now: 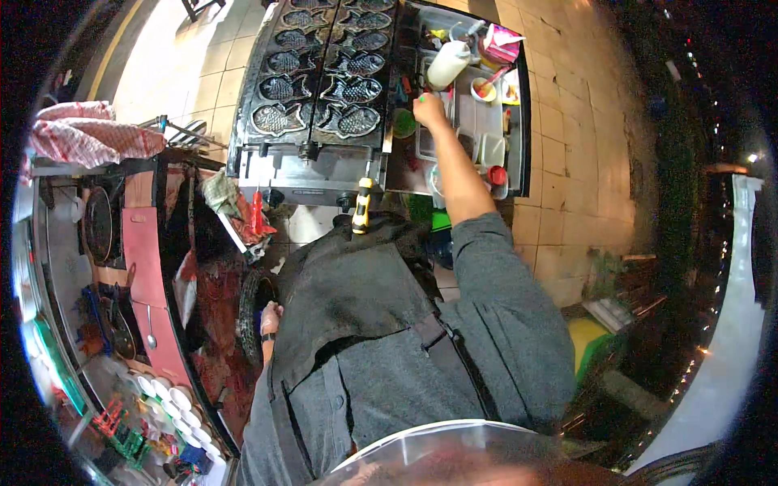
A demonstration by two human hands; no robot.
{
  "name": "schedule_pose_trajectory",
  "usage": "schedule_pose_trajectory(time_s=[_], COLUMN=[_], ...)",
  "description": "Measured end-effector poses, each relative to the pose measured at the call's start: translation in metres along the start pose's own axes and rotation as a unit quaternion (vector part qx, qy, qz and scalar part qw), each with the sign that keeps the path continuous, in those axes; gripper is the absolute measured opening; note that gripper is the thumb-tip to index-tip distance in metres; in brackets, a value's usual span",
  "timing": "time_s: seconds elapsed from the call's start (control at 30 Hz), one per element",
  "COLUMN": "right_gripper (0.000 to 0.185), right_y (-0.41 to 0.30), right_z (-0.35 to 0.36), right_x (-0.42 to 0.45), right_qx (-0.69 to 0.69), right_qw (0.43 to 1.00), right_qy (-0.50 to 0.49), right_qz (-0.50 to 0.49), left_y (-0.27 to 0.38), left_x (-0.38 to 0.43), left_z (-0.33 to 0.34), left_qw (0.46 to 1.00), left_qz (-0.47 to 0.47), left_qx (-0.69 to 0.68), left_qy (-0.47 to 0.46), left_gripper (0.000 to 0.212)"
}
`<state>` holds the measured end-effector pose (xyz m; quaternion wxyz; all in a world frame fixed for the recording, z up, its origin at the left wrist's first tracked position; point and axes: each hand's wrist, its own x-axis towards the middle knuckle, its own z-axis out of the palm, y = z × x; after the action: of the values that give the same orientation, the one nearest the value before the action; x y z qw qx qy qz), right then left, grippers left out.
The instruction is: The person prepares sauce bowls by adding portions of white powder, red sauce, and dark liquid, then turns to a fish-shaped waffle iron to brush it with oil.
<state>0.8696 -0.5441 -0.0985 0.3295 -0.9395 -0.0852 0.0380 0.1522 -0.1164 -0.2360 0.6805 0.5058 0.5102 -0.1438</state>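
Observation:
My right hand (pixel 430 111) is curled over the side tray, beside a translucent plastic container (pixel 430 144) and just below a white squeeze bottle (pixel 448 65). A small green spot shows at its fingers; whether it grips anything is hidden. My left hand (pixel 271 317) hangs low by my left side, apparently in a clear glove, with its fingers partly out of sight. Ahead of me stands a cast-metal fish-shaped waffle pan (pixel 313 79) with two columns of moulds. A screwdriver-like yellow-and-black handle (pixel 362 206) and a red handle (pixel 257 212) project from its front.
A white bowl (pixel 484 90), a pink tissue pack (pixel 503 44) and a red-lidded jar (pixel 496 175) share the tray. To my left, a checked cloth (pixel 94 133) lies above a pink-panelled shelf (pixel 146 255). White cups (pixel 181 398) stand lower left. Tiled floor (pixel 556 158) extends right.

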Motion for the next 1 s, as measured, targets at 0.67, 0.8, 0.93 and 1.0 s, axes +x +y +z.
schedule_pose_trajectory(time_s=[0.67,0.8,0.93,1.0], right_gripper=[0.058,0.058,0.050,0.047], right_y=[0.098,0.094,0.094,0.093], right_z=[-0.122,-0.113,-0.109,-0.114], right_x=[-0.019,-0.033,-0.041,-0.040], right_qx=[-0.254,-0.243,-0.260,-0.278], right_qw=[0.913,0.909,0.894,0.888], right_qy=[-0.302,-0.330,-0.335,-0.324], right_qz=[-0.100,-0.075,-0.143,-0.170], left_y=[-0.026,0.002,0.025,0.030], left_x=[-0.016,-0.012,-0.014,-0.018], left_z=[0.004,0.008,0.019,0.024], left_qw=[0.921,0.885,0.991,0.996], left_qz=[0.067,0.112,-0.049,-0.052], left_qx=[0.380,0.451,0.117,0.076], left_qy=[0.048,0.021,0.035,0.020], left_gripper=[0.043,0.044,0.040,0.039])
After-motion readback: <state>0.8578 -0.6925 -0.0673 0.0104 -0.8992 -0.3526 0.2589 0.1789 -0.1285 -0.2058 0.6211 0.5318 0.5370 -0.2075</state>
